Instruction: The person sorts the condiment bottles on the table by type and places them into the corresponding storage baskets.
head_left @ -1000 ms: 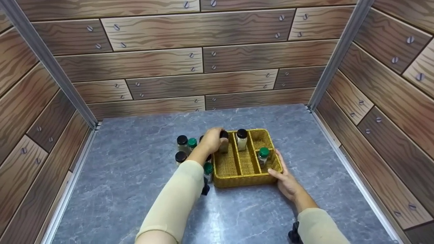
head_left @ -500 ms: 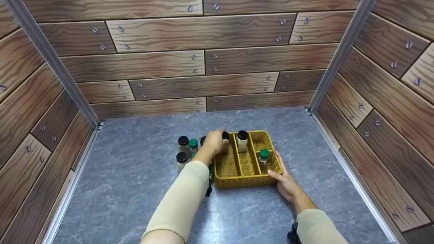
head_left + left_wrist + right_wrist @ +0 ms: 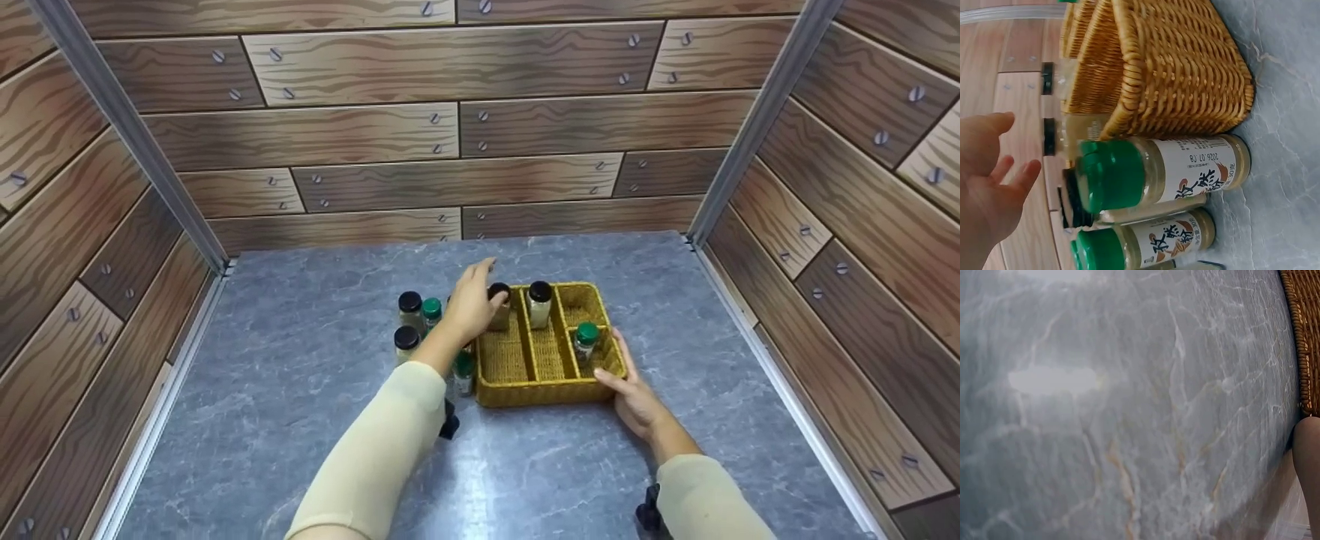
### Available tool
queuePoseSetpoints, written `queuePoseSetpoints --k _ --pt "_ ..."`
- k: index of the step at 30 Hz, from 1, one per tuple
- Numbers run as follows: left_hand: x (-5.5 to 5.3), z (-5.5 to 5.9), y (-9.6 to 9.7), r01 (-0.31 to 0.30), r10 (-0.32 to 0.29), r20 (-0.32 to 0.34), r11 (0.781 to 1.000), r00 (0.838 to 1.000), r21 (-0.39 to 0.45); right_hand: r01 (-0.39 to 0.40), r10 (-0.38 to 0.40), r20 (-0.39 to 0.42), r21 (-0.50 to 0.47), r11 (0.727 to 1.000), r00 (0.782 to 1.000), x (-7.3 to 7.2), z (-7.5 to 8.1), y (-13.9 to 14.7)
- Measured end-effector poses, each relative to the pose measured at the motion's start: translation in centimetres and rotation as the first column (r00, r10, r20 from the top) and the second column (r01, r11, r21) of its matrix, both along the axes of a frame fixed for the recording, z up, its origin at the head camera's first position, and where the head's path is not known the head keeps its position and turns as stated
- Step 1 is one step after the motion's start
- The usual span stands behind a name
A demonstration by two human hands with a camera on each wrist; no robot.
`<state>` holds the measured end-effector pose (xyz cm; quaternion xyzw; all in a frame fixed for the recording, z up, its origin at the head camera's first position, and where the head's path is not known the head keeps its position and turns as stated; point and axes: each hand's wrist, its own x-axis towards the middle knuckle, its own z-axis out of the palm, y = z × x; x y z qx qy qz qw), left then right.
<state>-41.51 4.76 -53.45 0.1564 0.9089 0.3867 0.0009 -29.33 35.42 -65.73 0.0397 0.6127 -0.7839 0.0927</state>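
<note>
My left hand (image 3: 471, 304) hovers with fingers extended beside a black-capped spice jar (image 3: 498, 321), which stands at the far end of the wicker basket's left compartment. In the left wrist view, the left hand (image 3: 988, 180) holds nothing. My right hand (image 3: 637, 409) grips the basket (image 3: 547, 394) at its near right corner, thumb over the rim and fingers along the outer side. Another black-capped jar (image 3: 539, 307) stands in the middle compartment. A green-capped jar (image 3: 586, 343) occupies the near right one. In the right wrist view only part of the right hand (image 3: 1307, 461) shows by the basket.
Left of the basket stand several more jars, among them a black-capped jar (image 3: 409, 307), a green-capped jar (image 3: 464, 371) and a labelled green-capped jar (image 3: 1196, 169) close to the basket wall. My left forearm hides some. Wood-patterned walls (image 3: 465, 127) enclose the grey marbled tabletop (image 3: 300, 375).
My left hand has let go of the black-capped jar in the left compartment, and its fingers have spread and lifted away. The right hand keeps its hold on the basket.
</note>
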Motion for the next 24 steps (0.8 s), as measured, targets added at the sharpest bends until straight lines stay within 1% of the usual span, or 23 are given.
queuePoseSetpoints --k 2,4,8,11,18,21,24 --pt "0.4 0.4 -0.6 -0.007 0.009 -0.019 0.997 1.0 0.073 -0.005 0.005 -0.004 -0.002 1.0 1.0 -0.1 0.0 0.0" --pt "0.7 0.7 -1.3 -0.017 0.02 -0.022 0.99 1.0 0.137 -0.007 0.007 -0.005 -0.004 1.0 1.0 -0.2 0.1 0.0" --pt "1.6 0.7 -2.6 -0.027 0.034 -0.027 0.978 0.999 0.208 -0.013 0.013 -0.001 0.003 1.0 1.0 -0.2 0.0 0.0" --pt "2.4 0.5 -3.3 -0.028 0.04 -0.044 0.973 0.998 0.231 -0.015 0.015 0.005 0.011 1.0 1.0 -0.1 0.0 0.0" --pt "4.4 -0.2 -4.1 -0.025 0.065 -0.153 0.967 0.986 0.254 -0.023 0.023 0.006 0.005 1.0 1.0 -0.1 0.1 0.1" --pt "5.4 -0.8 -4.5 -0.028 0.072 -0.162 0.965 0.984 0.261 -0.022 0.022 0.004 -0.001 1.0 1.0 -0.2 0.2 0.1" --pt "6.5 -1.6 -4.8 -0.022 0.07 -0.176 0.966 0.982 0.259 -0.022 0.022 0.003 -0.001 1.0 1.0 -0.2 0.2 0.0"
